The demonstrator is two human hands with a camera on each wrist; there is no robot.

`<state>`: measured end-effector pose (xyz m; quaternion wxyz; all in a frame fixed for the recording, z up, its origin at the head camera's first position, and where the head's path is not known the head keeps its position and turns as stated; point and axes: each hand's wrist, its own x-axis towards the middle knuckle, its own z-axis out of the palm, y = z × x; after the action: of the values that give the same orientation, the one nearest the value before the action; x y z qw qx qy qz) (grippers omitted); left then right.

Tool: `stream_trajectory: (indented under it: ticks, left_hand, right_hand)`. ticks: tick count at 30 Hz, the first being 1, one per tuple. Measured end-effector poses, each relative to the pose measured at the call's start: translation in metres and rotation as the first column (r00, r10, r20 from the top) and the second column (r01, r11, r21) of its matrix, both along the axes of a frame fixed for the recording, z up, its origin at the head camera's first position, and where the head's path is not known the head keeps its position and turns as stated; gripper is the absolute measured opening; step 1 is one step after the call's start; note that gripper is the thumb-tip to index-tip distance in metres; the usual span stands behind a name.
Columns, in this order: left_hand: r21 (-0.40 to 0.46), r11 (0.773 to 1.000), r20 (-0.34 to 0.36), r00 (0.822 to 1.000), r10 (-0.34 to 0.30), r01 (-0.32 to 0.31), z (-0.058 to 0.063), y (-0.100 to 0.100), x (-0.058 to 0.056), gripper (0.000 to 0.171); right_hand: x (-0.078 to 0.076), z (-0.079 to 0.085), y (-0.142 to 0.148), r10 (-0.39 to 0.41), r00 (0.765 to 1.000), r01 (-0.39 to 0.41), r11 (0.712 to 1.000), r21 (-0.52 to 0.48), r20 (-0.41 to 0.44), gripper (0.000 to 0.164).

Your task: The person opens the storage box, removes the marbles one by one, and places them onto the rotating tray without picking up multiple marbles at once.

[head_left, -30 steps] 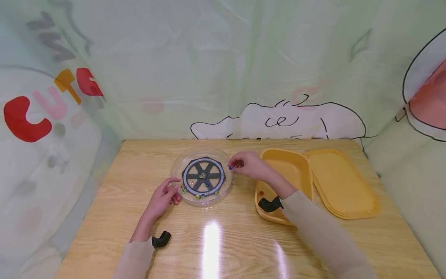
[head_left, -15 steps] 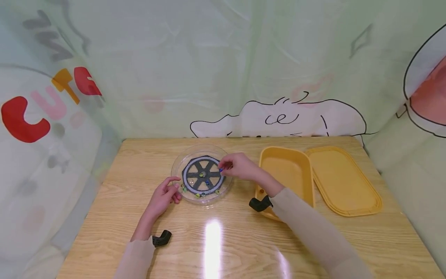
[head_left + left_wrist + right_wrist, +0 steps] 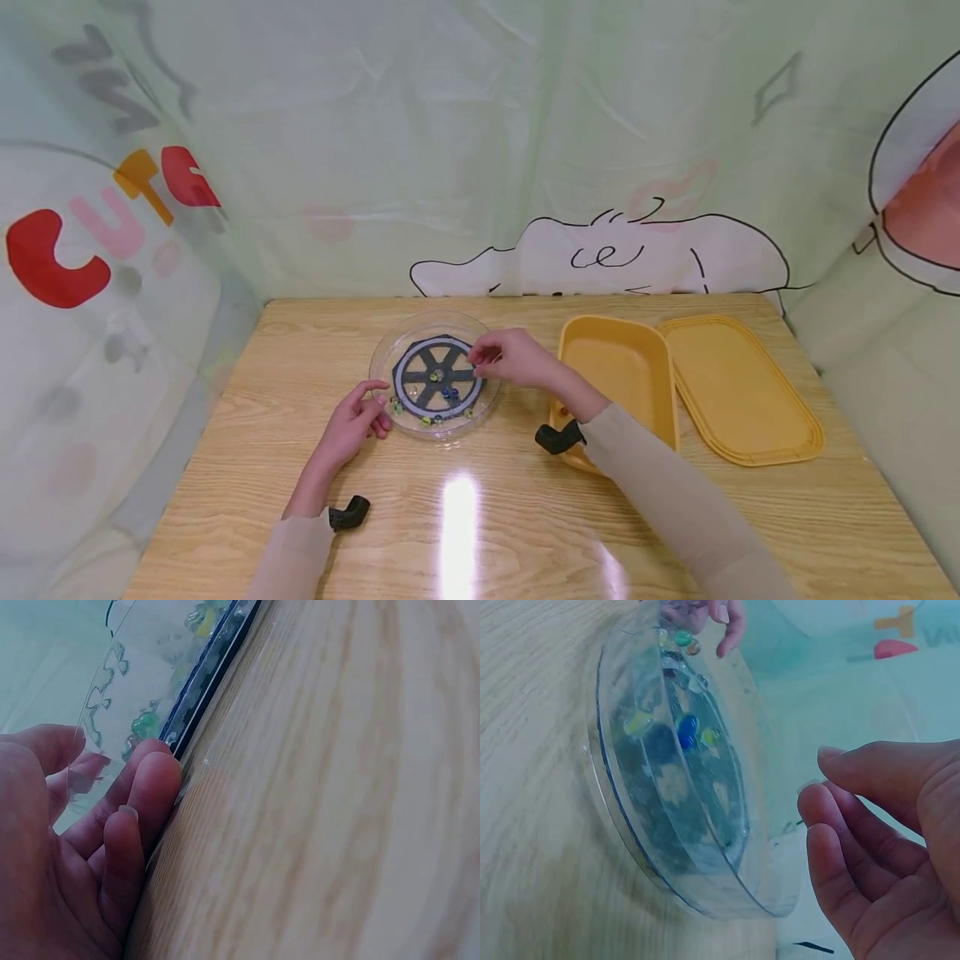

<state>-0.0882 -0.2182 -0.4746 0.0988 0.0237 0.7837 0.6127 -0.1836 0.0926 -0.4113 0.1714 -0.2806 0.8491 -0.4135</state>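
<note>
A clear round dish (image 3: 382, 350) stands at the back of the table, with a black six-spoked wheel shape (image 3: 417, 378) showing at its floor. Several glass marbles lie in it, among them two blue marbles (image 3: 453, 392) side by side and a green marble (image 3: 146, 724) near the wall. My left hand (image 3: 356, 422) grips the dish's left side, its index finger over the rim and other fingers against the outside. Above the right rim is my right hand (image 3: 512, 358), thumb and fingertips close but apart; nothing shows between them in the right wrist view.
Right of the dish stands a yellow tray (image 3: 660, 375) with an orange marble (image 3: 564, 412) in it, partly under the right forearm. Beyond it lies a flat yellow lid (image 3: 738, 392). A printed curtain (image 3: 375, 167) hangs behind the table.
My right hand has moved left over the dish's rim and let go of a blue marble, which now lies beside the other blue one. My left hand stays put.
</note>
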Motion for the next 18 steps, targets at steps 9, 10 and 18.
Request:
stream_trajectory:
  ticks: [9,10,18]
  left_hand:
    - [-0.020,1.000,0.015,1.000,0.013,-0.013,0.000,-0.001,0.001,0.031]
    - [-0.020,1.000,0.018,1.000,0.015,-0.014,-0.001,-0.001,0.001,0.031]
    - [-0.009,1.000,0.028,0.999,0.023,-0.023,-0.003,-0.001,0.000,0.030]
  right_hand:
    - [-0.004,0.007,0.030,-0.082,0.996,0.082,0.997,0.002,-0.030,0.017]
    - [-0.004,0.008,0.035,-0.091,0.995,0.091,0.996,0.000,-0.029,0.016]
    - [-0.005,0.012,0.079,-0.127,0.991,0.127,0.992,-0.017,-0.049,0.013]
